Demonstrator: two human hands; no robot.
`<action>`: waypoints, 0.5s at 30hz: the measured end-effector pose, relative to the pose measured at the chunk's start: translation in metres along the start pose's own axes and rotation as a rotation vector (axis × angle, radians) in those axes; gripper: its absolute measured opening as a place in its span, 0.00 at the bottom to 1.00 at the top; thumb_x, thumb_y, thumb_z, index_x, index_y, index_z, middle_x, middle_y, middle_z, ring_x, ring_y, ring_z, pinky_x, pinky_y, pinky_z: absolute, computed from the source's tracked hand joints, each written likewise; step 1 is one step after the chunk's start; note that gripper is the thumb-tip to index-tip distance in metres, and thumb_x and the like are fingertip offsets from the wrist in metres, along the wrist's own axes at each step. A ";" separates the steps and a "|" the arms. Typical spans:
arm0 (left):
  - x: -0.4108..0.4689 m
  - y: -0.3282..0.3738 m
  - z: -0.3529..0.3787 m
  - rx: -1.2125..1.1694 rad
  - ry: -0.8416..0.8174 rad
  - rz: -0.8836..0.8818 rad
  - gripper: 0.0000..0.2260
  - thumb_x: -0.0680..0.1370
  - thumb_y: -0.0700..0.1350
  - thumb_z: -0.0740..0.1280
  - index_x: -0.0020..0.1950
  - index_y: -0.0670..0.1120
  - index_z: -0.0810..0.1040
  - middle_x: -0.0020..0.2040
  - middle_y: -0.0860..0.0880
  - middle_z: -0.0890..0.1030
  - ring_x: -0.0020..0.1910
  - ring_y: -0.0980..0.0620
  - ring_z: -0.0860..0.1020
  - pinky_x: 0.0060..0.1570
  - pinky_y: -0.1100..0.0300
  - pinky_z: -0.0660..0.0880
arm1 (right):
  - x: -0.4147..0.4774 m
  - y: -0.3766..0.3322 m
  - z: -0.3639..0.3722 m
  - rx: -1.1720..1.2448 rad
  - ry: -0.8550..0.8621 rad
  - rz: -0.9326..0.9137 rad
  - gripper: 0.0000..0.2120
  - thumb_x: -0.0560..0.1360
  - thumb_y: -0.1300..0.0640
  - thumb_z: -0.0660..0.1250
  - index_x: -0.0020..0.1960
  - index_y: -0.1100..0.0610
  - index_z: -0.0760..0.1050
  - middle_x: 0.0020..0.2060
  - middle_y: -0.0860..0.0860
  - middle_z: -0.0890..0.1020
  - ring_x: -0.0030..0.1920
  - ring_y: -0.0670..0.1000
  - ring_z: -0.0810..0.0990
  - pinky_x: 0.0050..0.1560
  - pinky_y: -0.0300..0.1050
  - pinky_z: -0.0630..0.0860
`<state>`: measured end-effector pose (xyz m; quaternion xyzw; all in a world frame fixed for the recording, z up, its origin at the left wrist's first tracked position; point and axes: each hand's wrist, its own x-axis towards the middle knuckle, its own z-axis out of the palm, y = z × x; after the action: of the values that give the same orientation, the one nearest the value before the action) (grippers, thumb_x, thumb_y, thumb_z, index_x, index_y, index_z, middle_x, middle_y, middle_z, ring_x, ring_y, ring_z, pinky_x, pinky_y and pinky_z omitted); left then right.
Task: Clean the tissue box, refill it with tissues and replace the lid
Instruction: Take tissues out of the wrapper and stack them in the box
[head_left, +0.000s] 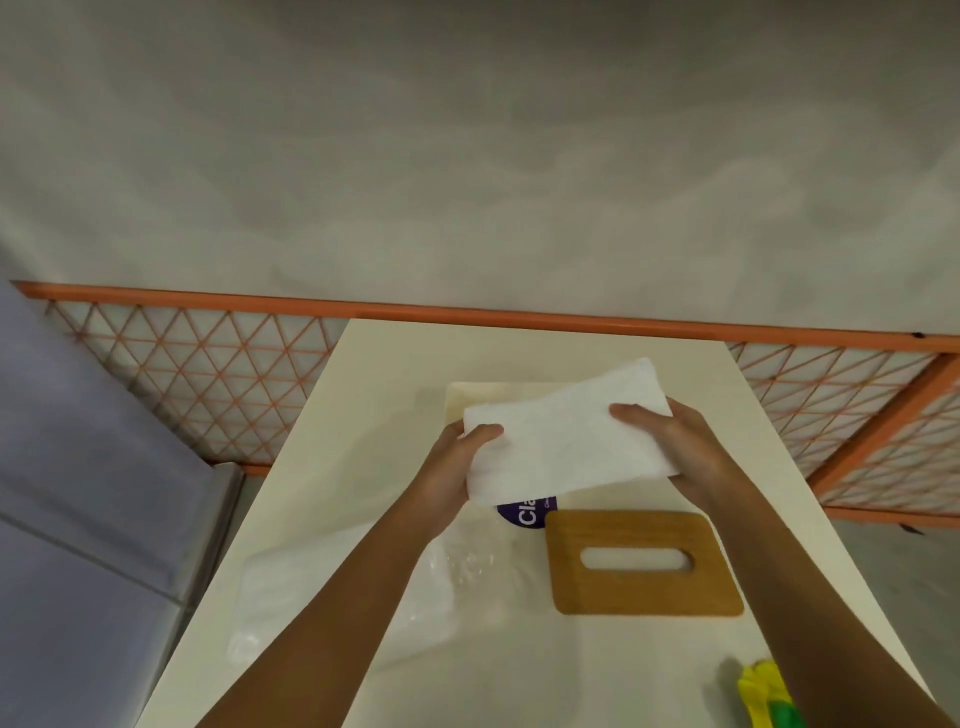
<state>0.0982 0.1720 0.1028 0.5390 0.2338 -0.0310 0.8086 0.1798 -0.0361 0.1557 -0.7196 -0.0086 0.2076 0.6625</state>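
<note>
Head view: left hand (457, 467) and right hand (670, 447) grip the tissues (561, 436) above the box (453, 396), whose rim may snag them.

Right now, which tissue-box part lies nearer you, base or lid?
The brown wooden lid with the oval slot, lying flat on the pale table. The cream box base sits farther off, partly hidden by the white tissue stack.

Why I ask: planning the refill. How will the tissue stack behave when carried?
Probably floppy: the tissue stack seems to bow between the left hand and right hand, which grip its ends. Likely light and compressible, being soft paper.
</note>
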 end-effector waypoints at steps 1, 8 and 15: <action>0.002 0.001 0.000 0.027 0.016 0.003 0.24 0.71 0.46 0.70 0.66 0.48 0.71 0.60 0.46 0.79 0.58 0.47 0.79 0.50 0.53 0.77 | 0.002 0.002 0.004 0.007 -0.011 0.020 0.09 0.72 0.59 0.69 0.51 0.53 0.75 0.44 0.51 0.82 0.45 0.51 0.80 0.42 0.43 0.76; 0.037 0.028 -0.008 0.259 0.201 0.065 0.20 0.75 0.38 0.62 0.67 0.46 0.68 0.60 0.46 0.77 0.57 0.45 0.76 0.52 0.52 0.75 | 0.040 0.006 0.018 0.020 0.027 0.066 0.14 0.74 0.58 0.67 0.59 0.54 0.73 0.51 0.52 0.80 0.52 0.55 0.79 0.52 0.49 0.76; 0.089 0.059 -0.022 0.598 0.263 0.087 0.17 0.76 0.36 0.63 0.65 0.42 0.69 0.57 0.45 0.75 0.52 0.47 0.74 0.55 0.54 0.74 | 0.098 0.008 0.021 -0.136 0.117 0.080 0.16 0.75 0.63 0.63 0.62 0.59 0.71 0.56 0.57 0.77 0.53 0.57 0.76 0.56 0.52 0.74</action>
<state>0.1879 0.2341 0.1103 0.7614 0.2936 0.0061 0.5780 0.2612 0.0108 0.1193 -0.7737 0.0448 0.1901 0.6027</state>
